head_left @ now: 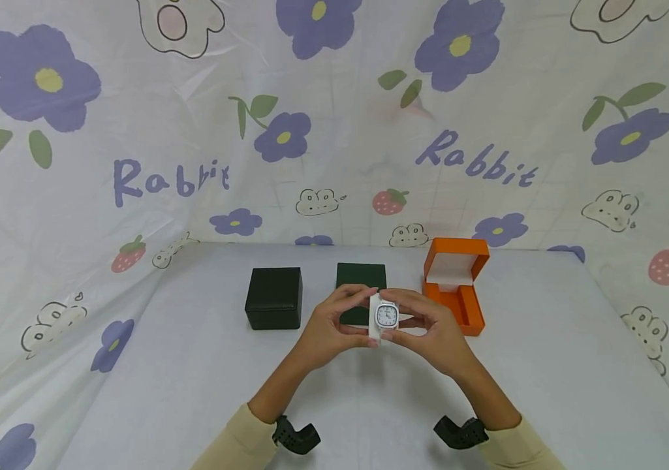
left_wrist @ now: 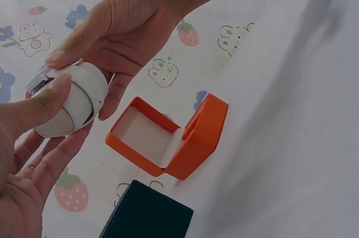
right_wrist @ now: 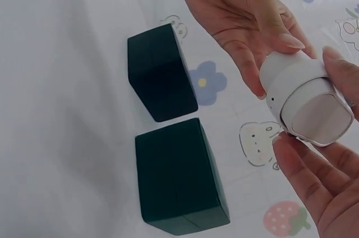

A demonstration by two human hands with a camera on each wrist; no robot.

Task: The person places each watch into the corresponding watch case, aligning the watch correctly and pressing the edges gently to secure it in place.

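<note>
A white wristwatch [head_left: 387,316] with a squarish face sits wrapped around a white watch cushion [right_wrist: 286,75], held up above the table. My left hand [head_left: 329,325] pinches the cushion's left end between thumb and fingers. On the other side, my right hand [head_left: 433,326] grips the watch and cushion, thumb below and fingers above in the head view. The strap runs round the cushion in both wrist views. Directly behind the hands lies a dark green box [head_left: 361,273], partly hidden by them.
A black box [head_left: 273,299] stands shut to the left. At the right is an orange box [head_left: 472,312] with its lid raised and a white lining in the lid. A white cloth covers the table [head_left: 193,391]; a patterned curtain [head_left: 357,163] hangs behind.
</note>
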